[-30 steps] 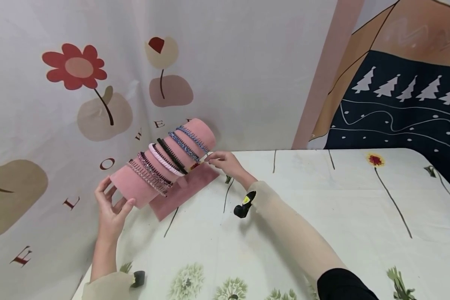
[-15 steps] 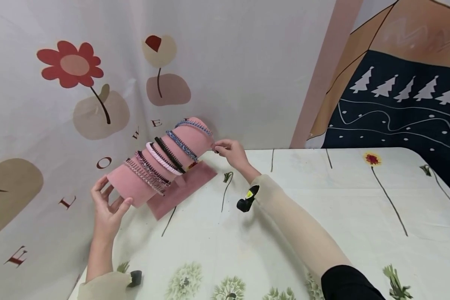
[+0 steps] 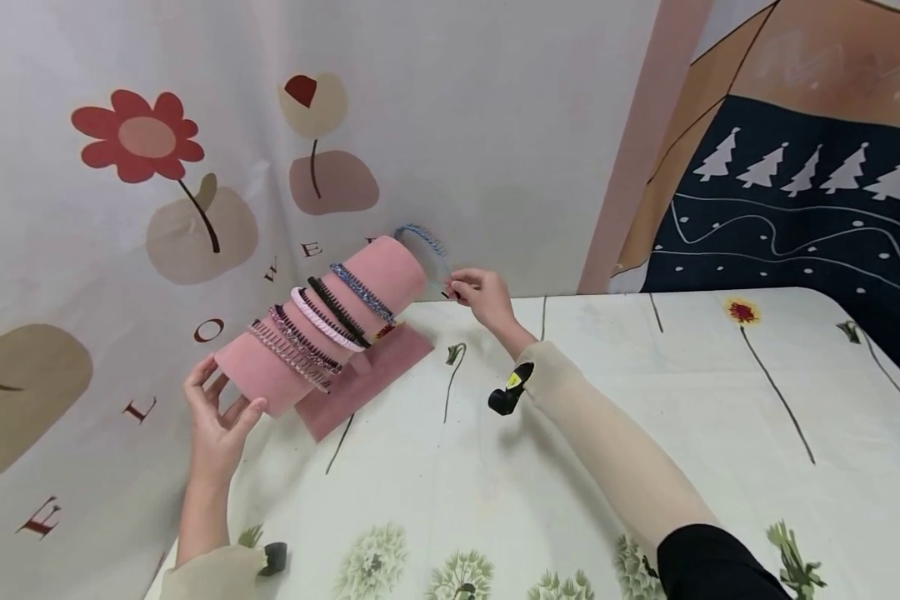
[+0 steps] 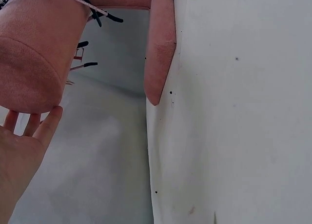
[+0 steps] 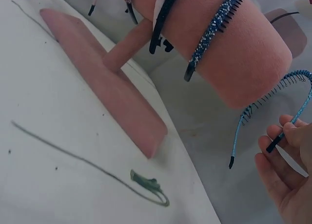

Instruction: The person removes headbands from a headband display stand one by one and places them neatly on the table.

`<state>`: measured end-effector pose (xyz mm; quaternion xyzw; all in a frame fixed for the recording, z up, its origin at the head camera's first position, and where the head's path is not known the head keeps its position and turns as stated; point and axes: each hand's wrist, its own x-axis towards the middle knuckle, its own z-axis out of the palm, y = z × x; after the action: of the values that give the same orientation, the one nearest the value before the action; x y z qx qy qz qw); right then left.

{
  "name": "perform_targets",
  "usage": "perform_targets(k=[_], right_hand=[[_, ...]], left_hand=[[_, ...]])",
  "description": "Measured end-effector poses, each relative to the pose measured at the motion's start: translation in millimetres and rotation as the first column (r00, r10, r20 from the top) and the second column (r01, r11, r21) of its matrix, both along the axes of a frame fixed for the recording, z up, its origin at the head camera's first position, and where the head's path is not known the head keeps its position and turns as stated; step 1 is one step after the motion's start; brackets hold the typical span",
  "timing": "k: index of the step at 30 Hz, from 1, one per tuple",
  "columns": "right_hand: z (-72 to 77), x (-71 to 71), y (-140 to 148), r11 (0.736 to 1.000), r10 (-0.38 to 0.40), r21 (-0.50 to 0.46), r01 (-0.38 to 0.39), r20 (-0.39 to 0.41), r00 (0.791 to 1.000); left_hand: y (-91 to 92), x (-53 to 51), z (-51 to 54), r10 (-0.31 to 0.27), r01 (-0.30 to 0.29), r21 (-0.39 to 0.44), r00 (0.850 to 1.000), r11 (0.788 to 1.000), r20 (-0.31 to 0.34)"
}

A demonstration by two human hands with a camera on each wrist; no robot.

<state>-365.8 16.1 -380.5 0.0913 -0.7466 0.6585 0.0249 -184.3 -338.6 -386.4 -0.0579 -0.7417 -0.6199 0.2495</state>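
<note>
A pink headband stand (image 3: 386, 271) has a tilted, padded cylinder raised on a stem over a flat pink base (image 3: 367, 387). My left hand (image 3: 217, 417) holds its near left end, thumb below and fingers spread across the end; in the left wrist view its fingertips (image 4: 48, 126) touch the rim. Past the far right end, my right hand (image 3: 483, 300) pinches one tip of a light blue toothed headband (image 3: 422, 237). The right wrist view shows this headband (image 5: 235, 136) off the cylinder, its other tip hanging free.
Still round the cylinder are a glittery dark blue headband (image 3: 362, 292), a black one (image 3: 337, 310), a pale pink one (image 3: 324, 321) and glittery pinkish ones (image 3: 288, 354). A flower-printed cloth (image 3: 607, 375) covers the table; a printed curtain (image 3: 495, 150) hangs close behind the stand.
My right hand has drawn the light blue headband off the stand's far end, moving right and slightly up. My left hand has stayed at the other end.
</note>
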Motion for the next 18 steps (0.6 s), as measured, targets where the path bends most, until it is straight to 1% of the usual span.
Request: perform_targets(k=[4, 8, 13, 18], right_hand=[[-5.9, 5.9, 12.0, 1.000, -0.007, 0.017, 0.007, 0.007, 1.000], [-7.8, 12.9, 23.6, 1.000, -0.011, 0.021, 0.010, 0.010, 1.000], [-6.8, 23.5, 36.7, 0.999, -0.012, 0.039, 0.012, 0.002, 1.000], [-8.4, 35.5, 48.4, 0.998, -0.018, 0.063, 0.019, -0.010, 1.000]], left_hand=[[-0.3, 0.2, -2.1, -0.006, 0.006, 0.009, 1.000, 1.000, -0.022], [-1.4, -2.0, -2.2, -0.022, 0.023, 0.019, 0.999, 1.000, -0.045], [-2.1, -4.0, -1.4, -0.028, 0.029, 0.024, 0.999, 0.999, -0.044], [-1.7, -3.7, -2.5, -0.039, 0.041, 0.048, 0.998, 0.998, -0.049]])
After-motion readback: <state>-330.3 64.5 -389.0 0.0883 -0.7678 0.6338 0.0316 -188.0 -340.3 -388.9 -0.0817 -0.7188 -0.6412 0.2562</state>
